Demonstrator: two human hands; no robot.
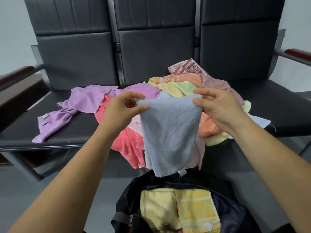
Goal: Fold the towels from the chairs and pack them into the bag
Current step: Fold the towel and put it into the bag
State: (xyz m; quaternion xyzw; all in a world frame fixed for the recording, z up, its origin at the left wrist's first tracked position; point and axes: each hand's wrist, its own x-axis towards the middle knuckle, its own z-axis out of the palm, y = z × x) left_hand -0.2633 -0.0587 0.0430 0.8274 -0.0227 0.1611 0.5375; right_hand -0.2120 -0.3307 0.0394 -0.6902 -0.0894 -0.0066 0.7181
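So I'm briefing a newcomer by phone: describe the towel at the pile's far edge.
Find the row of black chairs; a heap of towels sits on it. At its far edge lies the only red-and-white towel; neighbours are orange, yellow, pink.

Reading as a waiting area or office lobby: three joined black padded chairs (156,52) are standing in a row against a plain white wall (13,31), a metal frame (117,37) is carrying dark wooden armrests (297,53) at the ends, and a grey floor (104,190) is running beneath.
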